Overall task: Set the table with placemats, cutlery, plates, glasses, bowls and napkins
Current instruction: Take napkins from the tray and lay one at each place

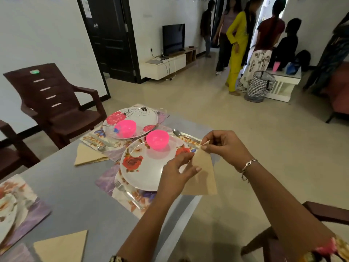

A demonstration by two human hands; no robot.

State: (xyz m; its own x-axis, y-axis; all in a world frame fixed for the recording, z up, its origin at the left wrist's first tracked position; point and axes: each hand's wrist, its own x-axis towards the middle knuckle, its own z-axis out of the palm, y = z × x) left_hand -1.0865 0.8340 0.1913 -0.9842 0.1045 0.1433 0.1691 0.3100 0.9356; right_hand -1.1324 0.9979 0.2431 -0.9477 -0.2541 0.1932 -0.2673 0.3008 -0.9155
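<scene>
The right hand's (224, 146) thumb and forefinger pinch the top tip of a folded beige napkin (204, 176), and the left hand (175, 174) pinches its left edge. The napkin is held in the air over the table's (75, 195) right edge. Just beyond, a pink bowl (157, 138) sits on the rose plate (139, 171). A second pink bowl (125, 128) sits on the far plate (132, 114), with a blurred blue speck beside its rim, perhaps plate pattern. The left hand hides the rose plate's right rim. Both forearms reach in from the lower right.
</scene>
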